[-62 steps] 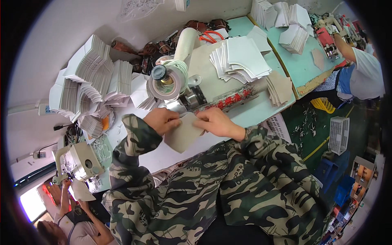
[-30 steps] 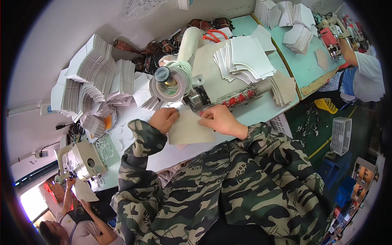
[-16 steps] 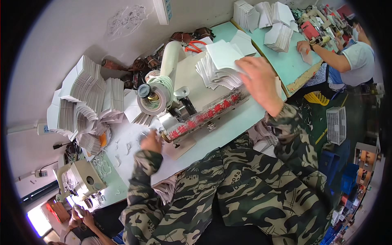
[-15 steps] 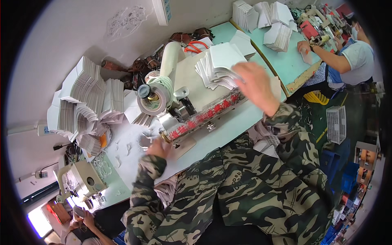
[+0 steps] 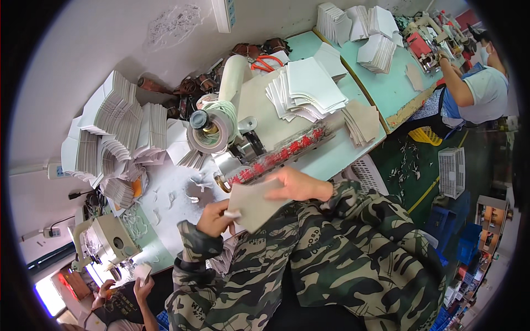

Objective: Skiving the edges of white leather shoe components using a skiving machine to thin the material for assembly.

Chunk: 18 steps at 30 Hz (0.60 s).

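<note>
A flat beige-grey piece [image 5: 255,204] of card-like or leather-like sheet is held between my hands, just below the sewing-type machine [image 5: 234,77]. My left hand [image 5: 215,219] pinches its left edge, where a small whitish strip [image 5: 233,214] sticks out. On its right side, my right hand [image 5: 298,185] has its fingers bent over the upper face. A roll of pale tape [image 5: 210,132] sits on the machine, whose arm bears red marks [image 5: 281,154]. Beyond that arm a fanned stack of white pieces [image 5: 312,85] lies on the machine bed.
Tall stacks of white pieces [image 5: 110,110] stand at left by the wall. More beige pieces [image 5: 361,122] lie at the table's right end. Scraps [image 5: 193,198] litter the table. Another sewing machine [image 5: 110,240] is lower left; co-workers sit at far right [image 5: 480,88] and lower left.
My right hand has come from the white stack down and left onto the beige piece. My left hand is slightly lower, now pinching that piece. Beige pieces at the table's right end are uncovered.
</note>
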### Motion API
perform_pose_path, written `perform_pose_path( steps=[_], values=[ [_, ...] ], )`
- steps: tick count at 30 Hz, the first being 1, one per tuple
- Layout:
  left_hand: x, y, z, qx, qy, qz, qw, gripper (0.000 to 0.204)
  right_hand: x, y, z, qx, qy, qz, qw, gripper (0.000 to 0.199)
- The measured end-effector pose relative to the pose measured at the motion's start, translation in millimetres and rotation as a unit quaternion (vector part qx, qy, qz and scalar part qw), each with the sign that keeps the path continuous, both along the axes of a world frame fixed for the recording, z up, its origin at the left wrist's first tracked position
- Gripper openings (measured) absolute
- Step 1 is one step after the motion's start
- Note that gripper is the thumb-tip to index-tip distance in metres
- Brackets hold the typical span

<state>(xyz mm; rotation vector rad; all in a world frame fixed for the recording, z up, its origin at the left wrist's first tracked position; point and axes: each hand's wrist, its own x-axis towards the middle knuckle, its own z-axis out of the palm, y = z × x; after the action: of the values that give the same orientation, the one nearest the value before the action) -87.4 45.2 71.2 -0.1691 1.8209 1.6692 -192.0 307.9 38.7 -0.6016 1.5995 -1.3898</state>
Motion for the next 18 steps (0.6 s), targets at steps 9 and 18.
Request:
perform_pose_path(
  steps=[9,18],
  values=[
    [-50,11,20,-0.18,0.341,0.012,0.922,0.025,-19,-4,25,0.053,0.204,0.035,0.977,0.027],
    [-114,-52,-22,-0.111,0.073,-0.128,0.983,0.022,-42,-23,22,0.157,0.25,0.004,0.956,0.028]
  ],
)
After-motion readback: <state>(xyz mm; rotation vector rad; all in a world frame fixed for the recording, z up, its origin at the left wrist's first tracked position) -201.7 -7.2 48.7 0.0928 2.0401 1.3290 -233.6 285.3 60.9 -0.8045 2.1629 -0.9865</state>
